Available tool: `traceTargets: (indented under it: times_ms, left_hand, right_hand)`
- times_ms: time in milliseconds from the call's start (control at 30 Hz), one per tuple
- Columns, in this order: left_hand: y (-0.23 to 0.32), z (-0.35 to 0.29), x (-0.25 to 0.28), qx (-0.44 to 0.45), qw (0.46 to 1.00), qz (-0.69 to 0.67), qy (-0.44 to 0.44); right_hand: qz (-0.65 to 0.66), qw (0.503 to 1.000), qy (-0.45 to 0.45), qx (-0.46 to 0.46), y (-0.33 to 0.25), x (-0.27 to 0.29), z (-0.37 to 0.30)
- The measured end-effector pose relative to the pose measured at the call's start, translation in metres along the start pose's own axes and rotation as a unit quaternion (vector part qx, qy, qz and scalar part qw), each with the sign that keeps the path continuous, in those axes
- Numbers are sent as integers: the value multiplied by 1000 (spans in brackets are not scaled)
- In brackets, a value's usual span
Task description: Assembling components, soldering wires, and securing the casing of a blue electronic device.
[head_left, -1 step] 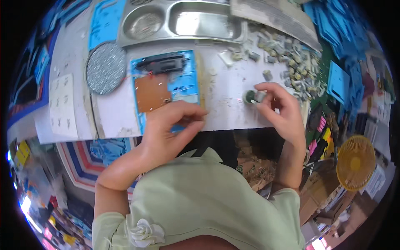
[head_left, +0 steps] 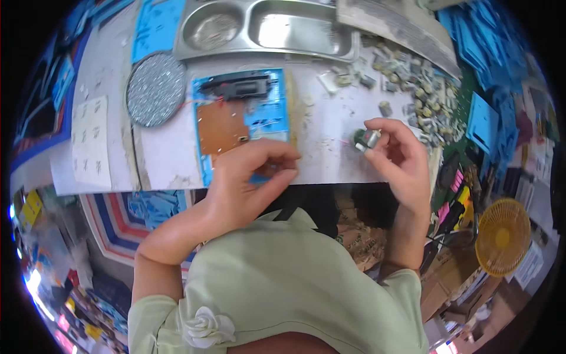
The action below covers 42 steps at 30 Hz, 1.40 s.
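Note:
My right hand [head_left: 401,156] pinches a small silver motor-like part [head_left: 370,138] with a green round end between thumb and forefinger. A thin pinkish wire seems to stick out from its left side, just above the white tabletop [head_left: 330,159]. My left hand [head_left: 250,171] is curled over the near edge of a blue plastic panel [head_left: 282,106], with a gap between thumb and forefinger and nothing visible in it. On the panel lie a brown board [head_left: 221,127] and a black elongated module [head_left: 244,88] with red wires.
Many similar small parts [head_left: 427,103] are heaped at the right. A steel compartment tray [head_left: 247,44] stands at the back. Left of the panel is a round grey speckled disc [head_left: 156,88]. A yellow round fan-like basket [head_left: 502,236] and stacked blue panels [head_left: 483,124] are at far right.
The view has shifted slightly, moving the table rightward in the picture. The part in my right hand has turned a little and shows more of its silver body. My left hand keeps its pose.

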<state>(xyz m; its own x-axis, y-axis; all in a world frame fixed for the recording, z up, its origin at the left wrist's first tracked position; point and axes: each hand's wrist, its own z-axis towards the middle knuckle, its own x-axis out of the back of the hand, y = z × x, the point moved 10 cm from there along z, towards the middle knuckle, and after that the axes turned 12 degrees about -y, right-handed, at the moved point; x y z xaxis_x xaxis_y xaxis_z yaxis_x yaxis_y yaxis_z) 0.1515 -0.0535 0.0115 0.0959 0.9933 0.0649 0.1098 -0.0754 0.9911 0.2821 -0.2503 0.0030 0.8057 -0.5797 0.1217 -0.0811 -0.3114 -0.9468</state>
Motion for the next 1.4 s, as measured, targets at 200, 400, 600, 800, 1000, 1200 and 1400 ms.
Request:
traceTargets:
  times_ms: [200, 400, 600, 800, 1000, 1200, 1400]
  left_hand:
    - [-9, 0, 1, 3, 999, -39, 9]
    - [-7, -7, 8, -10, 999, -25, 29]
    - [-5, -9, 7, -16, 1000, -12, 13]
    - [-3, -9, 7, -43, 999, -13, 28]
    - [27, -21, 5, -211, 933, 286, 51]
    - [17, -23, 22, -191, 968, 135, 94]
    - [25, -26, 25, -182, 970, 139, 85]
  right_hand:
    - [315, 945, -83, 18, 12, -91, 19]
    - [298, 945, -133, -3, 8, -106, 27]
    - [267, 955, -130, -5, 5, -106, 26]
    - [50, 993, -72, 85, -14, -98, 17]
    - [-177, 968, -37, 176, -63, -94, 19]
    - [-282, 890, -35, 357, -89, -107, 10]
    - [-295, 870, -32, 393, -92, -117, 4]
